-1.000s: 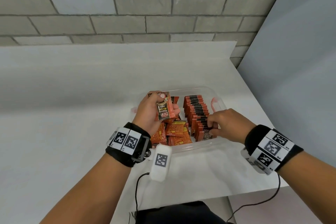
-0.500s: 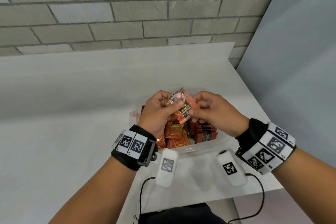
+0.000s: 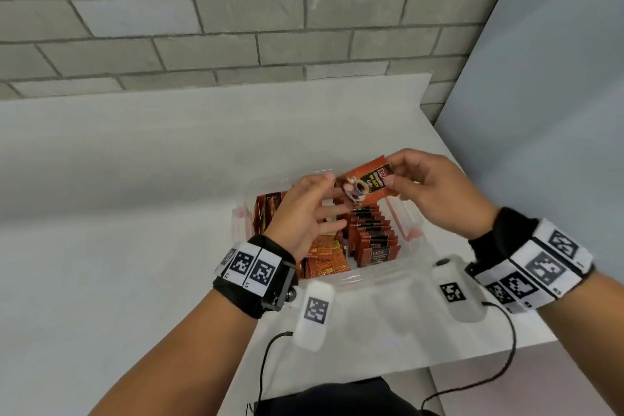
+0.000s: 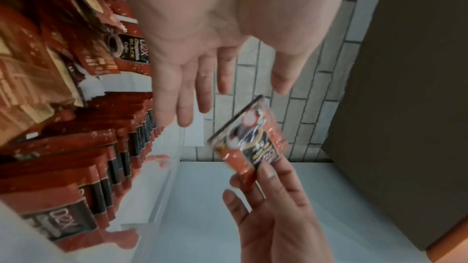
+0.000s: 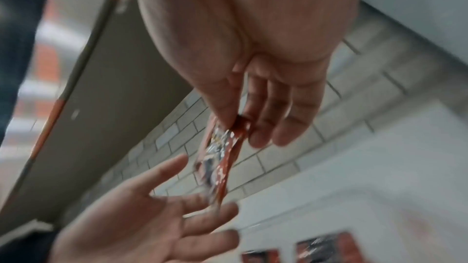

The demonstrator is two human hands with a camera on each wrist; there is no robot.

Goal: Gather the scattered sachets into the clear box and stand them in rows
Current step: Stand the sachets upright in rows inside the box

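The clear box (image 3: pixel 402 217) stands on the white table near its front right corner. A row of red-and-black sachets (image 3: pixel 371 233) stands upright along its right side, also seen in the left wrist view (image 4: pixel 101 157). Loose sachets (image 3: pixel 324 258) lie in a heap on the box's left side. My right hand (image 3: pixel 391 174) pinches one sachet (image 3: pixel 368 183) by its end, above the far part of the box. My left hand (image 3: pixel 324 203) is beside it with straight, spread fingers and holds nothing. The wrist views show the same pinched sachet (image 4: pixel 249 143) (image 5: pixel 222 147).
The white table (image 3: pixel 135 213) stretches left and back to a grey brick wall (image 3: pixel 236 27). A grey panel (image 3: pixel 540 111) runs close along the table's right edge. Black cables (image 3: pixel 506 358) hang off the front edge by my wrists.
The sachet passed from my left hand to my right. My left hand let go and opened. My right hand left the standing row and rose with the sachet.
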